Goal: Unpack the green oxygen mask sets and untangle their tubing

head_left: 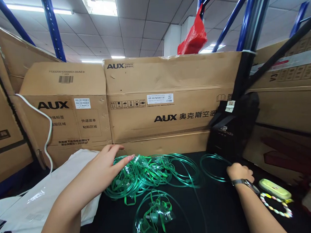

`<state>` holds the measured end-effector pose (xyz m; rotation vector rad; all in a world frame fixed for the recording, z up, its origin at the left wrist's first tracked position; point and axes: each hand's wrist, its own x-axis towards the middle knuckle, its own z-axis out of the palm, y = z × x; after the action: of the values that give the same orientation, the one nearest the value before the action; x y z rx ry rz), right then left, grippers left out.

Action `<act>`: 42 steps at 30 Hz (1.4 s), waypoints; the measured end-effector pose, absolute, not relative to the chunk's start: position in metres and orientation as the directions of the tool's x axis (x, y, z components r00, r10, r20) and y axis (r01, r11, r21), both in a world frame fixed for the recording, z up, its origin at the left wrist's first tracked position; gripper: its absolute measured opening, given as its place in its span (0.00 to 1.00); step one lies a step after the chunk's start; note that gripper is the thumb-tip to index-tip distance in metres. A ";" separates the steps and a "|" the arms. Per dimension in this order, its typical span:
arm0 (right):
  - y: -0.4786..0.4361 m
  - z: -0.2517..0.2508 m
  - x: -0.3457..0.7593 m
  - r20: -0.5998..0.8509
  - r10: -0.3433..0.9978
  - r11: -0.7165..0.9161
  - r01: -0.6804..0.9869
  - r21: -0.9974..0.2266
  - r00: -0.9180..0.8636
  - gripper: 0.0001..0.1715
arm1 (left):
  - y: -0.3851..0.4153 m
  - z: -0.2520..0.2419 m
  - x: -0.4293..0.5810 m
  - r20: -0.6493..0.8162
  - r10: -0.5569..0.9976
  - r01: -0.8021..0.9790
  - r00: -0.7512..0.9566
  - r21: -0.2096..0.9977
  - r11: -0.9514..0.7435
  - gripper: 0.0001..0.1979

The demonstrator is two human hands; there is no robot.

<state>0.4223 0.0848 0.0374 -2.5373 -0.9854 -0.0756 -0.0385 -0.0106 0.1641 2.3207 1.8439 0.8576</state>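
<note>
My left hand (109,163) reaches forward with fingers stretched out, its fingertips resting on a tangled pile of green tubing with clear masks (150,173) on the black table (213,210). My right hand (239,171), a watch on its wrist, lies knuckles up with fingers curled under beside a separate coil of green tubing (214,167); whether it grips the coil is hidden. One more clear mask with green tubing (156,214) lies nearer to me, between my arms.
White plastic bags (43,200) lie under my left forearm. Large AUX cardboard boxes (167,102) wall off the back. A black bag (233,127) stands at the right, with a yellow-green case (274,189) and a bead bracelet (276,204) nearby. A red bag (193,37) hangs above.
</note>
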 end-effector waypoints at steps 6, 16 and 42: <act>0.085 0.050 0.389 0.286 0.727 -0.580 0.781 -0.230 0.624 0.23 | -0.012 0.166 -0.042 0.368 0.920 0.879 0.138 0.382 -0.285 0.28; 0.087 0.035 0.309 0.157 0.928 -0.325 0.939 -0.108 0.339 0.14 | -0.021 0.174 -0.041 0.391 0.913 0.882 0.117 0.382 -0.276 0.29; 0.027 0.047 0.217 0.128 0.833 0.409 0.445 -0.796 -0.538 0.16 | -0.034 0.024 -0.006 0.242 0.786 0.665 0.569 0.427 -0.613 0.19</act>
<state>0.2173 0.0269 0.0466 -1.0844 -2.1529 0.9901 -0.0063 -0.0342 0.0237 2.5164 1.1950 0.5987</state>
